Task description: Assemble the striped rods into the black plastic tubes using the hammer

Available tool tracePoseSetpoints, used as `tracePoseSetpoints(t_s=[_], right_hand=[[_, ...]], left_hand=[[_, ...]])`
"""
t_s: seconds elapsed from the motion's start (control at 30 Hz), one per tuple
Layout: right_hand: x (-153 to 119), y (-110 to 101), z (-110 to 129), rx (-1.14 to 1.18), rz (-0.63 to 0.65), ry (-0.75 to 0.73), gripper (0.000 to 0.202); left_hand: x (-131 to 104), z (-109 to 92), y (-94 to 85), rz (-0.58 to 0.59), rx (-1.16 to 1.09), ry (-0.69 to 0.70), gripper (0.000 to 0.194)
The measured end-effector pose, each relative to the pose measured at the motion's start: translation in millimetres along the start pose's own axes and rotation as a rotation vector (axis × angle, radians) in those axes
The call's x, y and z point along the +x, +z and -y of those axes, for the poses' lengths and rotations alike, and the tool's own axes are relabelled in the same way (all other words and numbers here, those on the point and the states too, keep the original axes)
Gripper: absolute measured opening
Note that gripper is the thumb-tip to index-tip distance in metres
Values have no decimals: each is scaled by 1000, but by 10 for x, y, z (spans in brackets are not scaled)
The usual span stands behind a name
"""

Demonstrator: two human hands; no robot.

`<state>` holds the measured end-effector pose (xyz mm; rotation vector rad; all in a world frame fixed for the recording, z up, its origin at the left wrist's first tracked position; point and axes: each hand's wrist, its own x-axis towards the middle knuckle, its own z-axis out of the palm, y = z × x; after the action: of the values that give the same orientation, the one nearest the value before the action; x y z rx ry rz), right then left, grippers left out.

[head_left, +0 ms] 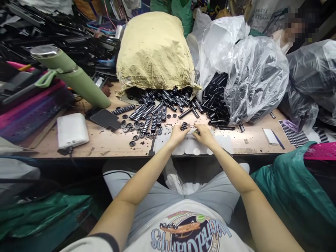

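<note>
My left hand [179,135] is closed around a short black cylinder with a light checkered pattern [184,125], its end poking up past the fingers. My right hand [205,135] is pinched just to the right, with a small dark thing between thumb and fingers that I cannot make out. Both hands are over a pale flat sheet [177,145] at the table's front edge. Behind them lies a heap of similar checkered cylinders [153,123], spilling from a yellow sack [154,52]. Loose black discs [132,143] are scattered left of my left hand.
Plain black tubes [214,94] spill from a clear plastic bag [258,77] on the right. Toward the left are a white box with a cable [72,130], a black phone-like slab [106,119] and a tilted green flask [78,82]. A person sits at the far right.
</note>
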<state>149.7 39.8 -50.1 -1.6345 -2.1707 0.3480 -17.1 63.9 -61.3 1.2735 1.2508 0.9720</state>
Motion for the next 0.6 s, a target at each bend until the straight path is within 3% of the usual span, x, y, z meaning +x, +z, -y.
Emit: tracePoseSetpoints(t_s=[0.1, 0.17, 0.3, 0.4, 0.6], right_hand=[[-8, 19, 37, -73, -25, 6, 37], [-19, 29, 72, -82, -22, 3, 36], [-88, 43, 100, -42, -16, -38, 31], [-175, 14, 40, 24, -89, -34, 26], [-281, -38, -15, 189, -226, 3, 18]], left_hand=[[151, -68, -30, -143, 371, 216, 14], [337, -166, -13, -180, 656, 300, 21], [736, -305, 57, -35, 1075, 226, 27], [868, -289, 54, 17, 1146, 175, 26], [840, -205, -10, 18, 1179, 185, 30]])
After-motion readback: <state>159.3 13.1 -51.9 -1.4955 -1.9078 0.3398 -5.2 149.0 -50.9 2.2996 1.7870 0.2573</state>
